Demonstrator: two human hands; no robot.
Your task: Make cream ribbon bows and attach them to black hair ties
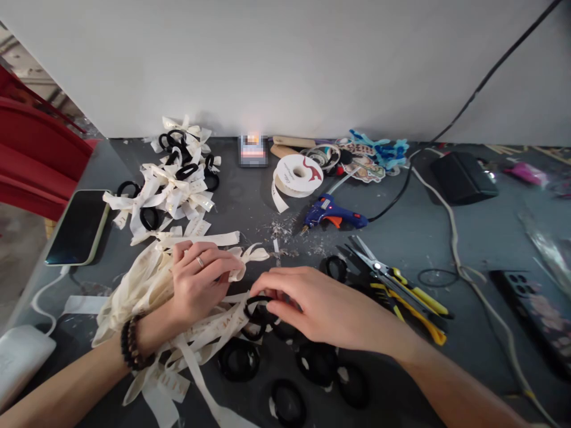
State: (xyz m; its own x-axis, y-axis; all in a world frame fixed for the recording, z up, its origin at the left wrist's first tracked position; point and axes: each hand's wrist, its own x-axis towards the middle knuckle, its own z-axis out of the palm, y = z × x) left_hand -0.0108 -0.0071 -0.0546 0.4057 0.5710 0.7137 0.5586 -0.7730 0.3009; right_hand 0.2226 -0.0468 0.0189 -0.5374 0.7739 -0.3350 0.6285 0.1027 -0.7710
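Note:
My left hand (200, 276) has its fingers curled round a cream ribbon bow (254, 254), whose loops and tail stick out past the fingertips. Beneath that hand and wrist lies a bundle of cream ribbon strips (129, 291). My right hand (307, 300) reaches in from the right, its thumb and fingers closed on a black hair tie (257, 309) at the ribbon ends. Several more black hair ties (288, 403) are spread on the table below it. At the back left sits a pile of cream bows (172, 190) with black ties.
On the grey table (214, 217) are a ribbon spool (298, 175), a blue glue gun (334, 213), scissors (379, 267), yellow-handled pliers (419, 315), a black box (464, 177) and a cable. Phones lie at the left (79, 229) and right (537, 315); a white charger (24, 359) is front left.

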